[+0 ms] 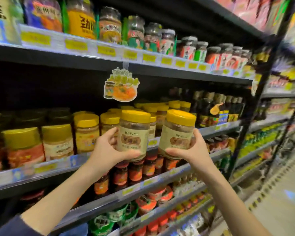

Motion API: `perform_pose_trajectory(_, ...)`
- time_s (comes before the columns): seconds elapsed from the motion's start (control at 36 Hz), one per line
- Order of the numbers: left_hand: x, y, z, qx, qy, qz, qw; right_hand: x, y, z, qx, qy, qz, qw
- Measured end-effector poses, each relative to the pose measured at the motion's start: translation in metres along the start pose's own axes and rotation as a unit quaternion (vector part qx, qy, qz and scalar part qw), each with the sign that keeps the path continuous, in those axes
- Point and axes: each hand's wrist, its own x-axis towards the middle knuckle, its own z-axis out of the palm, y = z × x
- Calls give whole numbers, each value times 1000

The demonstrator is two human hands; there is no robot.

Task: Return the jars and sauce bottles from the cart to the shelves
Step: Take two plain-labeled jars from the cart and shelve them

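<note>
I hold two matching jars with yellow lids and beige labels, both upright, in front of the middle shelf [225,128]. My left hand [109,149] grips the left jar [134,133] from below and from its left side. My right hand [192,150] grips the right jar [177,133] from below and from its right side. Just behind them, a row of like yellow-lidded jars [160,113] stands on that shelf. The cart is out of view.
The top shelf [109,63] carries large sauce jars; a paper promo tag [121,86] hangs from its edge above my hands. Dark sauce bottles [216,108] stand right of the yellow jars. Red-labelled jars [134,171] fill the lower shelf. Aisle floor [279,201] lies at right.
</note>
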Motion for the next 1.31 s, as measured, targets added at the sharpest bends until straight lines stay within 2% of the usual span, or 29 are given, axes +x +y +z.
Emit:
perform_pose_trajectory(0.28, 58, -1, 46, -8, 1, 2, 1000, 66, 33, -40, 3, 37, -4, 999)
perform_pose_trajectory(0.42, 73, -7, 61, 0, 18, -12, 1000, 106, 54, -55, -1, 24, -16, 1000)
perform_pose_trajectory(0.64, 100, -18, 95, 5, 119, -3, 993, 186, 93, -61, -17, -61, -40, 997)
perform_pose_trajectory(0.89, 100, -17, 120, 28, 225, -20, 974, 244, 123, -34, -38, -196, -21, 980)
perform_pose_trajectory(1.08, 85, -18, 124, 44, 270, -36, 961, 253, 134, -17, -62, -271, -6, 960)
perform_pose_trajectory(1.31, 71, -13, 121, 44, 269, -43, 961, 260, 143, -3, -114, -293, 55, 948)
